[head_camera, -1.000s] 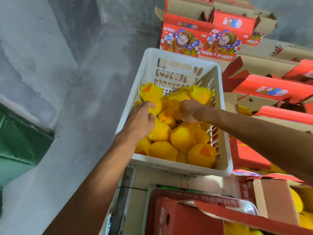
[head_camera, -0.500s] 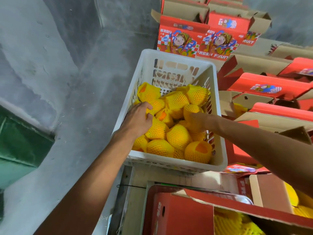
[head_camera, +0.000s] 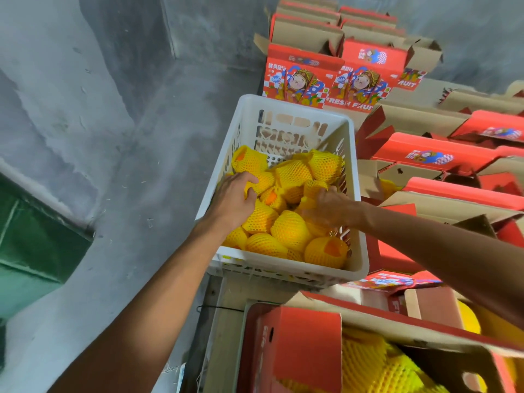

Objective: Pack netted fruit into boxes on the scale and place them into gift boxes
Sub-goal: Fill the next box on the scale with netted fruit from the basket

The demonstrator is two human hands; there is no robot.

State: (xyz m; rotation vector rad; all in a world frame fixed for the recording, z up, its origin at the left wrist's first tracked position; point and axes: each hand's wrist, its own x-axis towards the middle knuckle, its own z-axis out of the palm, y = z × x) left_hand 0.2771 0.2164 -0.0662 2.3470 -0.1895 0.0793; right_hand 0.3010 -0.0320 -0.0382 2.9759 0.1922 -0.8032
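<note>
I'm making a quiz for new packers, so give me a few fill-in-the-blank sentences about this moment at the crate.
1. Both hands reach into a white plastic ____ with slotted walls.
2. Each fruit in it wears a foam net coloured ____.
3. The left hand lies on the fruit at the crate's ____ side.
4. The printed gift boxes behind the crate read "FRESH ____".

Missing words: crate; yellow; left; FRUIT

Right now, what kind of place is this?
Likely a fruit packing room: a white plastic crate of foam-netted fruit, stacked red "FRESH FRUIT" gift boxes, bare concrete floor.
</note>
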